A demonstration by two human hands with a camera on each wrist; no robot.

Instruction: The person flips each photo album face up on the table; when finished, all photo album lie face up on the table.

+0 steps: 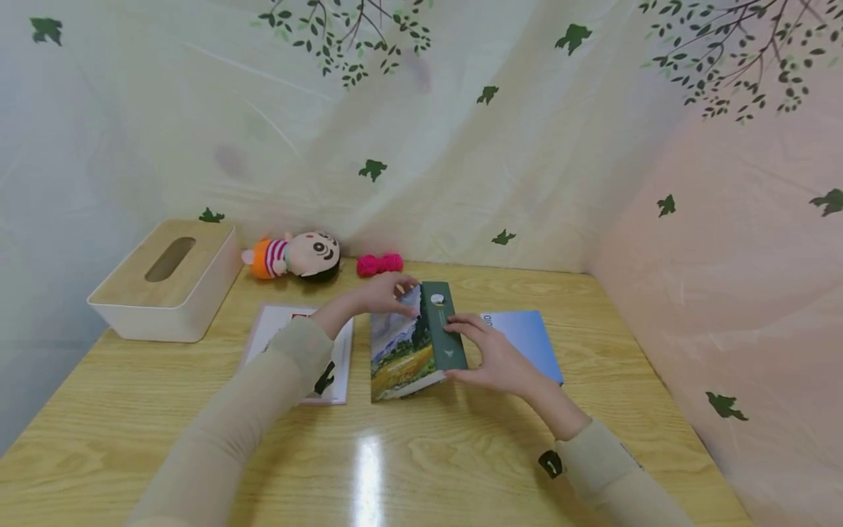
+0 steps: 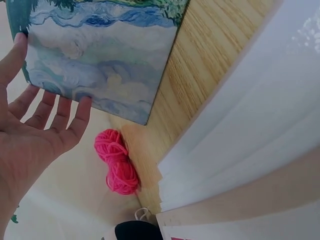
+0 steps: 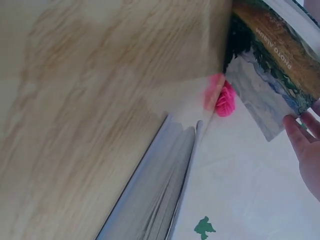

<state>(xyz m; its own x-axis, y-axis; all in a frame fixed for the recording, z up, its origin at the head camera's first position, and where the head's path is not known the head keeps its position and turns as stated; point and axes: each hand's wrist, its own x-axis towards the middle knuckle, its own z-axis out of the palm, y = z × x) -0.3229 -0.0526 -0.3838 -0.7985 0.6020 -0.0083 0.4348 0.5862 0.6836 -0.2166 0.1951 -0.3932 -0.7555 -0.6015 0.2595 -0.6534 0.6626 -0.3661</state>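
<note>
A thick photo album (image 1: 401,351) with a painted landscape cover and dark green spine is tilted above the table, its spine side raised. My left hand (image 1: 384,294) grips its top end by the spine; in the left wrist view the thumb lies on the cover and the fingers (image 2: 62,113) are at the top edge. My right hand (image 1: 492,355) holds the spine side, thumb at the bottom corner and fingertips against the spine. In the right wrist view, fingers of the right hand (image 3: 309,150) touch the album's edge, and the lettered painted cover (image 3: 272,47) shows.
A white book (image 1: 340,366) lies left of the album, a blue book (image 1: 523,340) to its right. Behind are a pink yarn skein (image 1: 380,264), a plush doll (image 1: 296,256) and a wooden-topped tissue box (image 1: 211,293). A leaf-printed cloth (image 1: 428,212) hangs along the table's back.
</note>
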